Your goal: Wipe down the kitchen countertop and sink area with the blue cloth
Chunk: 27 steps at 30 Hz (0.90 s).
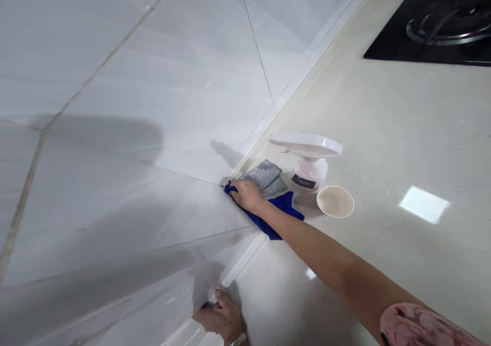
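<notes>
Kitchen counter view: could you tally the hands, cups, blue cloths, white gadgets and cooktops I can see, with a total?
Hands: 2 (left hand, right hand)
Cup: 1
Blue cloth: 1
White gadget: 1
Cooktop, partly in view: 1
Total: 6

A single head-worn camera looks forward and steeply down from above the surface (414, 146), tilted so that the wall (192, 111) meets it along a slanting line. It is near enough that the right hand (247, 195) sits close to mid-picture, while the stove (441, 21) is cut off at the upper right.
</notes>
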Each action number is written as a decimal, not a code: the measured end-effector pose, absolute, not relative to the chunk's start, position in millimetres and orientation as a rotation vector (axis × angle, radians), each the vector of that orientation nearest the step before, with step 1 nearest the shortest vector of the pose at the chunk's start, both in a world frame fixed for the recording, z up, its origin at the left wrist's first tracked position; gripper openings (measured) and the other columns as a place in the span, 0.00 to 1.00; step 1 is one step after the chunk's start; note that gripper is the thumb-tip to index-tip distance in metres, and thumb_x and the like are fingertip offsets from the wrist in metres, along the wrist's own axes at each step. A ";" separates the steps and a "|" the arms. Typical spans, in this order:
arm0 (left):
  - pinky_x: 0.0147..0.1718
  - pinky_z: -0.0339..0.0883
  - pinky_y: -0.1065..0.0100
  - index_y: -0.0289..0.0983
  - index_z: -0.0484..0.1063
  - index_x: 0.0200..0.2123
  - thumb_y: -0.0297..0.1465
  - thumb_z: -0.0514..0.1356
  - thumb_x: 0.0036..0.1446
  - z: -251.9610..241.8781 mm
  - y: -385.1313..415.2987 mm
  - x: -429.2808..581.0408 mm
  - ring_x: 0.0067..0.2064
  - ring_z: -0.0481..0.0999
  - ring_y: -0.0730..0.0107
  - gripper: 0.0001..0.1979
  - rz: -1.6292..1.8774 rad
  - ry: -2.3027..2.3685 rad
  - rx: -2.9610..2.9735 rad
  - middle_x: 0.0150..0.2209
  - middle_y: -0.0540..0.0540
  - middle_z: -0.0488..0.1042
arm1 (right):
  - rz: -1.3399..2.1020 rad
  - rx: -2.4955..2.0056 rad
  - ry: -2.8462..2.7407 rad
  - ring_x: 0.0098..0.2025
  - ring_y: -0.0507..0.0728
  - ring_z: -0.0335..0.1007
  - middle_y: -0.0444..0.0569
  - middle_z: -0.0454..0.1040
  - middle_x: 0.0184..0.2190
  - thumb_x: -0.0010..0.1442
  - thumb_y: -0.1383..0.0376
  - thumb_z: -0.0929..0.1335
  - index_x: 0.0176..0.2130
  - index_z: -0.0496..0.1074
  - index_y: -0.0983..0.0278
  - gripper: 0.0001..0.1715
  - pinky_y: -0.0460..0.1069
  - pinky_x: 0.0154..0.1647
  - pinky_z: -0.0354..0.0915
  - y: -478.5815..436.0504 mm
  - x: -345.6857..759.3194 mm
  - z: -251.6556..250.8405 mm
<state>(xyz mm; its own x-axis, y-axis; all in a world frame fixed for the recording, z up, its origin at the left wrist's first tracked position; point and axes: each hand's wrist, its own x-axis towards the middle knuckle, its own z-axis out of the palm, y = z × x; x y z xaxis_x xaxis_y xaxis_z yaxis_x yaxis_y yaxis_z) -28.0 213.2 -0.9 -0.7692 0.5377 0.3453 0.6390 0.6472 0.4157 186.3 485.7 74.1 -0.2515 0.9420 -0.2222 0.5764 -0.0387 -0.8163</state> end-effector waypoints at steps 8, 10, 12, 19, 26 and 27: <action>0.52 0.67 0.33 0.34 0.63 0.51 0.49 0.58 0.49 -5.6 214.5 -30.1 0.52 0.70 0.33 0.32 -0.771 -2.676 -0.944 0.45 0.33 0.68 | 1.159 -1.661 -1.937 0.57 0.60 0.73 0.52 0.75 0.58 0.71 0.62 0.61 0.56 0.74 0.58 0.19 0.53 0.54 0.67 491.2 179.6 91.3; 0.52 0.68 0.34 0.34 0.62 0.51 0.49 0.59 0.49 -4.2 217.4 -29.0 0.52 0.70 0.35 0.32 -0.779 -2.687 -0.955 0.46 0.33 0.68 | 1.160 -1.656 -1.969 0.56 0.60 0.74 0.52 0.77 0.55 0.70 0.64 0.62 0.53 0.76 0.59 0.18 0.52 0.52 0.68 473.9 194.6 95.7; 0.52 0.68 0.34 0.34 0.62 0.52 0.49 0.59 0.49 -1.7 220.7 -27.0 0.52 0.70 0.35 0.33 -0.792 -2.682 -0.966 0.46 0.33 0.68 | 1.157 -1.646 -1.993 0.55 0.60 0.74 0.51 0.79 0.52 0.70 0.63 0.62 0.50 0.78 0.58 0.17 0.51 0.50 0.68 451.4 212.0 97.6; 0.52 0.68 0.32 0.30 0.61 0.53 0.50 0.58 0.48 4.0 226.2 -19.3 0.52 0.70 0.31 0.36 -0.825 -2.694 -0.978 0.46 0.30 0.67 | 1.081 -1.623 -1.931 0.51 0.57 0.76 0.50 0.79 0.51 0.71 0.62 0.63 0.54 0.76 0.57 0.18 0.48 0.49 0.67 372.5 253.7 76.3; 0.54 0.65 0.30 0.29 0.56 0.58 0.49 0.56 0.50 2.2 222.6 -19.9 0.57 0.68 0.26 0.39 -0.781 -2.696 -1.015 0.52 0.25 0.66 | 1.118 -1.541 -1.758 0.54 0.58 0.75 0.48 0.81 0.50 0.69 0.59 0.65 0.52 0.78 0.57 0.16 0.50 0.56 0.67 388.8 249.1 47.2; 0.54 0.64 0.30 0.29 0.56 0.58 0.49 0.56 0.50 2.6 222.1 -19.6 0.58 0.67 0.25 0.39 -0.768 -2.689 -1.023 0.53 0.23 0.65 | 1.112 -1.582 -1.751 0.53 0.58 0.75 0.48 0.81 0.49 0.69 0.60 0.65 0.51 0.78 0.57 0.15 0.50 0.56 0.67 399.4 244.1 45.2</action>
